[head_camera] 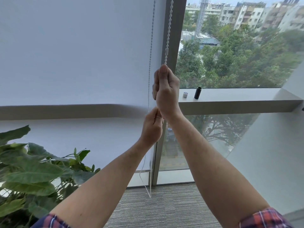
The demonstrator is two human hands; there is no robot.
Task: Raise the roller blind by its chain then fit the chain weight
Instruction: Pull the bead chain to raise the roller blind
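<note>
Chain [168, 38], two strands, two hands.

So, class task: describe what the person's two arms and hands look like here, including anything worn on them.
Both forearms are bare from the wrist back almost to the elbow. Each arm ends at the bottom of the picture in a rolled-up plaid sleeve, checked in red, navy and white. The left hand and right hand are bare: no gloves, rings, watch or bracelets are visible.

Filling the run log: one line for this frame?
phase: raising blind | right hand: grips front chain | left hand: pinches rear chain | blind: down | weight parts: on ledge, unfitted
</note>
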